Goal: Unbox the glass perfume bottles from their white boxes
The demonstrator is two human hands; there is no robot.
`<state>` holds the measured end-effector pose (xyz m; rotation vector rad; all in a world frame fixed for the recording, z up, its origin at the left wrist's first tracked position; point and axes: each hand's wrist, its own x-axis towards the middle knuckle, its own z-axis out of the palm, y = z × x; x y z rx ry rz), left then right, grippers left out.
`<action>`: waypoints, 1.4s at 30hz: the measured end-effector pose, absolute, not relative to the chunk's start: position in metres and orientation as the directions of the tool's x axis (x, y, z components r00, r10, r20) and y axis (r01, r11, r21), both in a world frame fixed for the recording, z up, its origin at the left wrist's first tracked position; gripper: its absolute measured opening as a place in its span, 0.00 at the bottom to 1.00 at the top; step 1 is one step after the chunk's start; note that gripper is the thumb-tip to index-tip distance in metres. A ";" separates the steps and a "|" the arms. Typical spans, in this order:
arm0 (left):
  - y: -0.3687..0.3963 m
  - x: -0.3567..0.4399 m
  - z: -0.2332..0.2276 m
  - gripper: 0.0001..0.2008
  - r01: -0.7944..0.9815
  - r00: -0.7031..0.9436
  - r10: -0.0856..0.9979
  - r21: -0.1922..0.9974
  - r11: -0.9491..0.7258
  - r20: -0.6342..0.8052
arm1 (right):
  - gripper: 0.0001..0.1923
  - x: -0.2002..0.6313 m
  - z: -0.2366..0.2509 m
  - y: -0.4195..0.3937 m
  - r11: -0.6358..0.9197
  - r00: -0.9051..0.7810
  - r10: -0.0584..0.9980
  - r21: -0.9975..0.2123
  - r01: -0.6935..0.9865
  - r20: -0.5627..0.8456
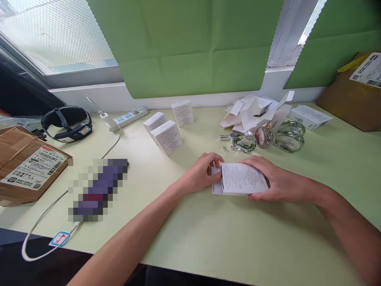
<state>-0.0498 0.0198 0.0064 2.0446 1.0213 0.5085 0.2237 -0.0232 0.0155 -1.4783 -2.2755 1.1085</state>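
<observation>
A white printed carton (244,178) lies flat on the table between my hands, its left end open with a flap showing. My right hand (269,180) is closed round the carton's right end, thumb on the near side and fingers on the far side. At the open end, my left hand (205,171) has its fingers bent and pinching at the flap; part of the fingertips is hidden. Just beyond the carton stand glass perfume bottles (288,142), with another clear bottle (244,142) lying to their left beside a small silver cap (224,148).
Several white cartons (167,137) stand at the back middle. Unfolded white boxes (256,113) are heaped behind the bottles. Brown cardboard boxes (351,99) sit at both sides. On the left are a black headset (67,125), a power strip (129,119), a cable and a blurred-out device (99,190).
</observation>
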 end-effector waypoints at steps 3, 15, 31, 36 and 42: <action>0.020 -0.048 0.005 0.10 0.515 0.559 0.828 0.769 -0.379 0.034 | 0.42 0.230 0.014 -0.022 0.201 -0.492 0.840 -0.709 0.676 -0.231; 0.016 -0.042 0.002 0.04 0.492 0.574 0.804 0.720 -0.489 0.154 | 0.47 0.246 0.013 -0.018 0.177 -0.476 0.836 -0.687 0.705 -0.273; 0.011 -0.046 0.017 0.13 0.390 0.811 0.585 0.726 -0.566 0.021 | 0.46 0.257 0.001 -0.013 0.154 -0.393 0.894 -0.673 0.724 -0.218; 0.012 -0.042 0.013 0.13 0.441 0.755 0.656 0.737 -0.512 0.004 | 0.48 0.256 0.002 -0.014 0.175 -0.412 0.885 -0.663 0.728 -0.219; 0.009 -0.042 0.010 0.25 0.554 0.613 0.787 0.747 -0.367 -0.068 | 0.48 0.255 0.003 -0.014 0.164 -0.416 0.880 -0.676 0.718 -0.228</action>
